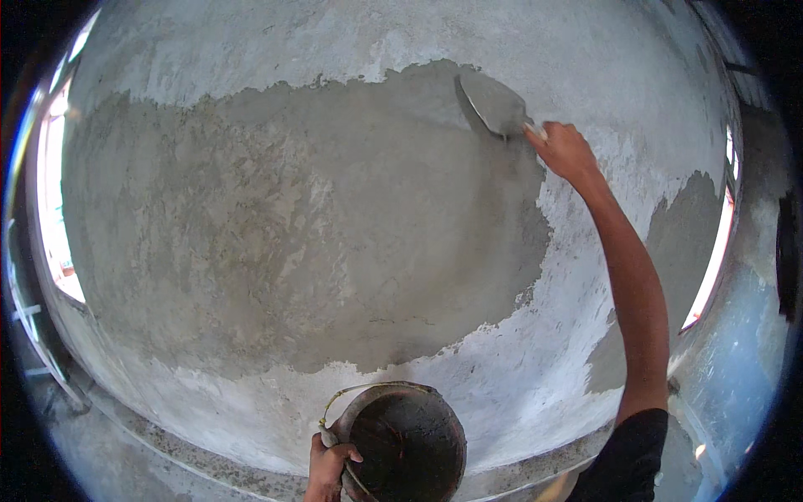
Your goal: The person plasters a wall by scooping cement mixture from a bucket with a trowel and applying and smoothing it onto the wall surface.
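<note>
Gray plaster (pixel 393 209) coats a wall (pixel 251 46); upper right, the right grip (pixel 569 152) is clamped on a trowel (pixel 497 104), best swept nearly flat with even pressure, the left grip (pixel 328 467) on a bucket (pixel 457 425), lower center.

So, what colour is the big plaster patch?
The plaster patch is grey, darker than the pale wall; best in the head view.

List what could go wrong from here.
The trowel in the right hand might gouge the grey coat if its edge digs in. The bucket, gripped at one side by the left hand, could tip. The coat's ragged border might leave a ridge against the pale wall.
</note>
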### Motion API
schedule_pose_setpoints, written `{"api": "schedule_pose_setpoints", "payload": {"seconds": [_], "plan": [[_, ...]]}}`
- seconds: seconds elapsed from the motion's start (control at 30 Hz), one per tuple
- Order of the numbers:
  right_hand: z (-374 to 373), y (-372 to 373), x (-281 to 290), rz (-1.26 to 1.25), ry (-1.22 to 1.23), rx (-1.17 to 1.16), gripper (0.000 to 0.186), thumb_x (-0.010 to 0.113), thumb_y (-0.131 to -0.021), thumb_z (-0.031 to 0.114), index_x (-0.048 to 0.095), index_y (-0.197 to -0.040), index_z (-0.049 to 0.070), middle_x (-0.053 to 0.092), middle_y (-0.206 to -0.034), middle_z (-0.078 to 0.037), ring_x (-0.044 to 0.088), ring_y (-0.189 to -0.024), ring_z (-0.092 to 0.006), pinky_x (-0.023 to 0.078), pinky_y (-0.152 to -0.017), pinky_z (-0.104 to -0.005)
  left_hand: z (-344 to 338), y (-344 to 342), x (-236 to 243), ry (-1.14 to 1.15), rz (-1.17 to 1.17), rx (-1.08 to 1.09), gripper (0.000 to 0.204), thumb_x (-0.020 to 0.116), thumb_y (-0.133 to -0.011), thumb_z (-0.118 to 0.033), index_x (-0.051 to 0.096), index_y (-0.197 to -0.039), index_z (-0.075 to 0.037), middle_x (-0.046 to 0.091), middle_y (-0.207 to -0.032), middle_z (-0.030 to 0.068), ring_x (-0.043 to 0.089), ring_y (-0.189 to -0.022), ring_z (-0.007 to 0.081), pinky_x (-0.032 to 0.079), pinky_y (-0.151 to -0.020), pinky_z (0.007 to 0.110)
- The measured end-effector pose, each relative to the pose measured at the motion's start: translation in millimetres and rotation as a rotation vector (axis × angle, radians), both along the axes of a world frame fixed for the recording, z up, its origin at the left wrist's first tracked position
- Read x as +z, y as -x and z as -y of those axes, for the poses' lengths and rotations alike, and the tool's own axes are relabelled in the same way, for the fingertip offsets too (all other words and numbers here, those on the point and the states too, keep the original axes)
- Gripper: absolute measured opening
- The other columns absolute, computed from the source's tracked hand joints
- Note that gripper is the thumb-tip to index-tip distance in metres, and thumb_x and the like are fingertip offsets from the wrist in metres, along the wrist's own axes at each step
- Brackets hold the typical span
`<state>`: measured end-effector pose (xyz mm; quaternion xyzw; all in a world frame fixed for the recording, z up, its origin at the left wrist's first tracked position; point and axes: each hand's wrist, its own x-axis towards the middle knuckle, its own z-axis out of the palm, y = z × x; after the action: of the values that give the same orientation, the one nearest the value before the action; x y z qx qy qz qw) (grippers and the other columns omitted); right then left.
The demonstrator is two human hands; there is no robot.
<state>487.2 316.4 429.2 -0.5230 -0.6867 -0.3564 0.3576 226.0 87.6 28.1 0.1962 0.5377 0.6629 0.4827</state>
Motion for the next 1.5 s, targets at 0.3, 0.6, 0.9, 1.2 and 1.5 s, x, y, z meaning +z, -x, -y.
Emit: {"api": "schedule_pose_setpoints", "payload": {"seconds": [0.3,0.6,0.9,1.2,1.5], "plan": [[-35.7,7.9,-12.6,-0.008,0.003,0.076,0.049,0.044,-0.083,0.044,0.061,-0.087,-0.002,0.060,-0.083,-0.023,0.059,-0.081,-0.0362,0.047,-0.071,-0.0434,-5.0,2.1,-17.2,0.023,-0.043,0.053,0.050,0.055,-0.042,0.005,0.045,-0.091,0.005,0.055,-0.071,0.0133,0.054,-0.059,0.0249,0.044,-0.053,0.033],[-3.8,-52.9,-42.5,-0.140,0.061,-0.071,0.053,0.047,-0.082,0.047,0.061,-0.087,-0.004,0.061,-0.080,-0.023,0.061,-0.075,-0.0353,0.048,-0.068,-0.0428,-2.4,0.5,-12.4,0.000,-0.043,0.013,0.047,0.056,-0.044,0.005,0.045,-0.090,0.005,0.052,-0.071,0.0119,0.051,-0.061,0.0234,0.043,-0.056,0.032],[-30.4,25.5,16.3,-0.113,-0.046,0.182,0.053,0.047,-0.082,0.046,0.060,-0.085,-0.005,0.060,-0.082,-0.025,0.060,-0.078,-0.0378,0.047,-0.071,-0.0439,10.0,-14.2,2.8,0.061,-0.032,0.103,0.052,0.054,-0.042,0.004,0.043,-0.092,0.003,0.051,-0.073,0.0110,0.050,-0.063,0.0240,0.042,-0.056,0.032],[-13.1,3.7,-54.1,0.126,0.203,0.229,0.048,0.051,-0.081,0.043,0.061,-0.079,-0.004,0.060,-0.072,-0.024,0.060,-0.067,-0.0364,0.046,-0.063,-0.0436,9.3,-14.6,-3.3,0.081,-0.079,0.090,0.052,0.058,-0.045,0.003,0.042,-0.094,0.005,0.051,-0.077,0.0116,0.050,-0.068,0.0223,0.041,-0.059,0.031],[-24.5,-16.7,-1.0,-0.112,0.024,0.227,0.051,0.050,-0.082,0.045,0.060,-0.075,-0.005,0.059,-0.064,-0.022,0.060,-0.061,-0.0329,0.046,-0.058,-0.0421,7.6,-16.8,-24.4,0.016,-0.063,0.086,0.051,0.055,-0.041,0.005,0.042,-0.091,0.004,0.052,-0.072,0.0124,0.051,-0.061,0.0257,0.043,-0.053,0.034]]}}
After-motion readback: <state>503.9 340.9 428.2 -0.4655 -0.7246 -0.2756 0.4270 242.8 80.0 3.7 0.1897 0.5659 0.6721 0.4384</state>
